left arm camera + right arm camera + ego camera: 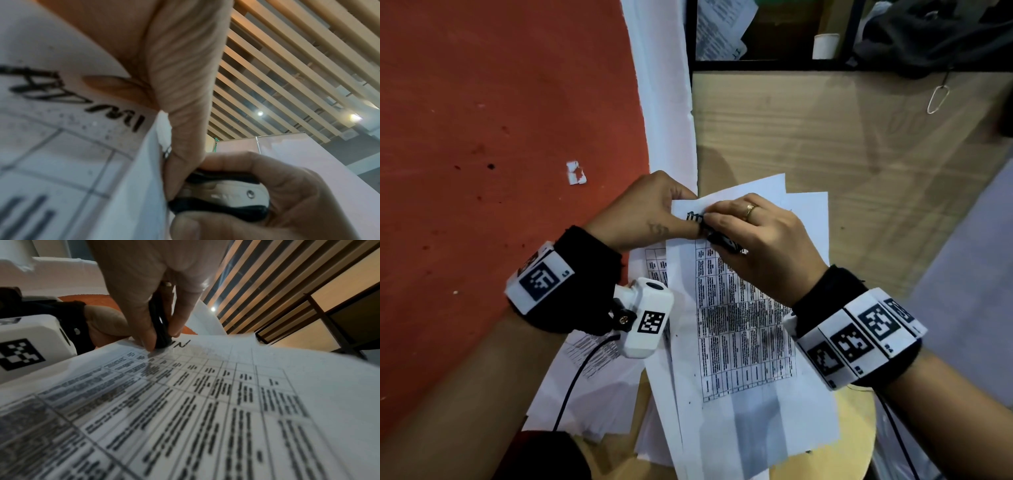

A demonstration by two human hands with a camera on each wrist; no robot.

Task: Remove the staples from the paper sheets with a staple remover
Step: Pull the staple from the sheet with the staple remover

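Both hands (650,212) (753,236) together, fingers pinched

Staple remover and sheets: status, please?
Left hand pinches sheets at top corner. Right hand grips staple remover, pressed there. Staple hidden. Nothing blocking.

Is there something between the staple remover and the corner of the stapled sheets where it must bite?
Nothing visible: the staple remover in the right hand already meets the sheets at the corner pinched by the left hand.
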